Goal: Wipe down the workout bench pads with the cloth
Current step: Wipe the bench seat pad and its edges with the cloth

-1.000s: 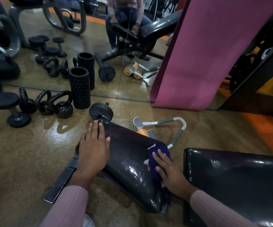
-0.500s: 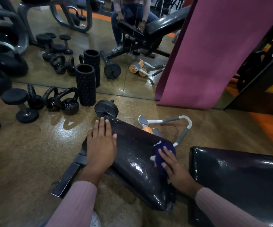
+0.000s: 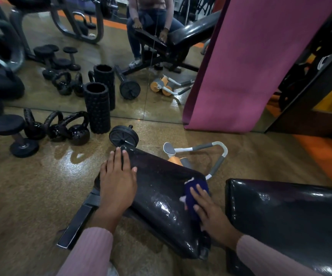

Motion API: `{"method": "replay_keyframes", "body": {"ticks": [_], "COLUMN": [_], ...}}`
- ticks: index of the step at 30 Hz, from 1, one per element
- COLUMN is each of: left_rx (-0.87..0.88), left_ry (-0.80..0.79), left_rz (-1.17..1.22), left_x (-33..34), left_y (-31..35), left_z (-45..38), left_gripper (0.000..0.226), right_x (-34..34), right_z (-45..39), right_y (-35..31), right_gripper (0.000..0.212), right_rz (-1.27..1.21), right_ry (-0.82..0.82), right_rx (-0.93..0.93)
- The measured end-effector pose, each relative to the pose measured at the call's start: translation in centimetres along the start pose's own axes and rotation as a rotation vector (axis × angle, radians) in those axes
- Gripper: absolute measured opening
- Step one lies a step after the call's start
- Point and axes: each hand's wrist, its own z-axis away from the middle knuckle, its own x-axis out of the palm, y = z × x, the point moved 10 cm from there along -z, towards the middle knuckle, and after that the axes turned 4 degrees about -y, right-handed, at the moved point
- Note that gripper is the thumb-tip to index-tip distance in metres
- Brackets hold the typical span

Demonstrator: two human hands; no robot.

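Note:
A glossy black seat pad (image 3: 161, 192) tilts down in front of me. A larger black backrest pad (image 3: 288, 218) lies to its right, split from it by a narrow gap. My left hand (image 3: 118, 182) rests flat on the seat pad's left edge, fingers spread. My right hand (image 3: 210, 214) presses a dark blue cloth (image 3: 196, 188) with white flecks against the seat pad's right edge. Part of the cloth is hidden under my fingers.
A grey and orange ab roller (image 3: 199, 156) lies on the floor just beyond the seat pad. A weight plate (image 3: 123, 136), foam roller (image 3: 97, 108), kettlebells (image 3: 75, 130) and dumbbell (image 3: 13, 136) stand at the left before a wall mirror. A pink mat (image 3: 250, 62) leans at the right.
My right hand has stayed on the cloth at the pad's right edge, shifting only slightly. The left hand keeps its place; the view has shifted a little.

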Motion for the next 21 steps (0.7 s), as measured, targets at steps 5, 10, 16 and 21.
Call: {"method": "replay_keyframes", "body": {"ticks": [5,10,16,21], "left_rx": [0.014,0.003,0.029,0.032], "left_ry": [0.007,-0.005,0.003,-0.005], "left_rz": [0.006,0.009,0.025,0.021], "left_x": [-0.1,-0.1,-0.4,-0.6], "left_y": [0.0,0.0,-0.2,-0.1], "left_z": [0.1,-0.1,0.1,0.2], "left_gripper": [0.057,0.059,0.06,0.058], "right_x": [-2.2,-0.1,-1.0,-2.1], "right_z": [-7.4,-5.5,-3.3,-9.7], "right_y": [-0.3,-8.1,0.0,-2.8], "right_gripper": [0.051,0.05,0.048,0.05], "right_rz": [-0.008,0.171,0.084,0.151], "right_ry": [-0.004,-0.044,0.006,-0.079], "right_rx": [0.28,-0.039,0.091,0.215]}}
